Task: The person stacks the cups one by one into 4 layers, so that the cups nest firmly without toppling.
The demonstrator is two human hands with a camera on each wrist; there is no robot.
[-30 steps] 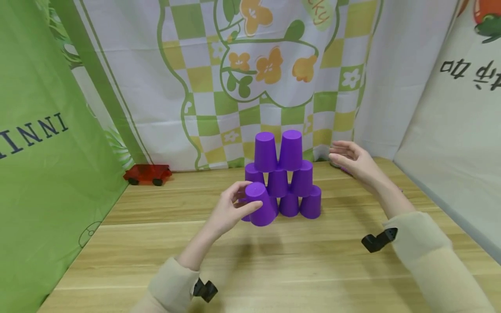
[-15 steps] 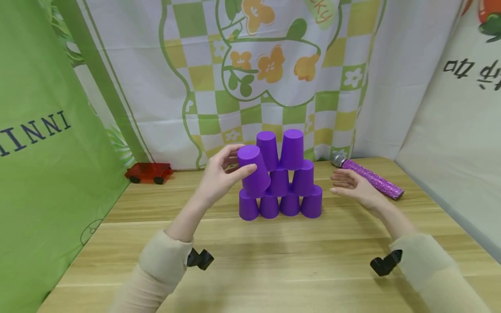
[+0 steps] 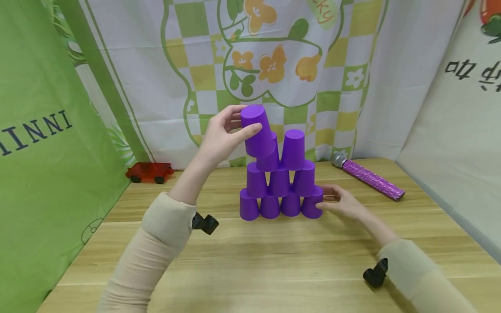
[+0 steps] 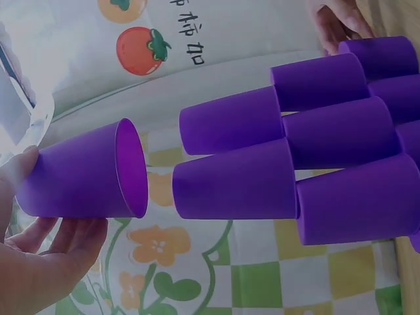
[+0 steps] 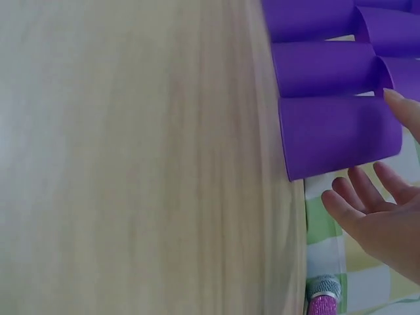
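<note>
My left hand [image 3: 221, 138] grips a purple cup [image 3: 254, 130], thumb on the near side and fingers behind. The cup is upside down and slightly tilted, above the upper left of a pyramid of upside-down purple cups. In the left wrist view, a gap separates the held cup [image 4: 79, 174] from the two top-row cups [image 4: 233, 180]. Below that pair stands a row of three, on a bottom row of several. My right hand [image 3: 344, 204] is beside the bottom right cup [image 3: 311, 208], fingers loosely bent around its side; the right wrist view shows the fingers [image 5: 361, 193] not closed on it.
On the wooden table [image 3: 274, 261], a glittery pink microphone-like tube [image 3: 372, 179] with a silver head lies at the back right. A red toy car [image 3: 149, 172] is at the back left. Patterned cloth [image 3: 207, 87] hangs behind the cups.
My left hand has raised the cup from in front of the pyramid to above its top row. My right hand has come down and left, from near the tube to the bottom right cup.
</note>
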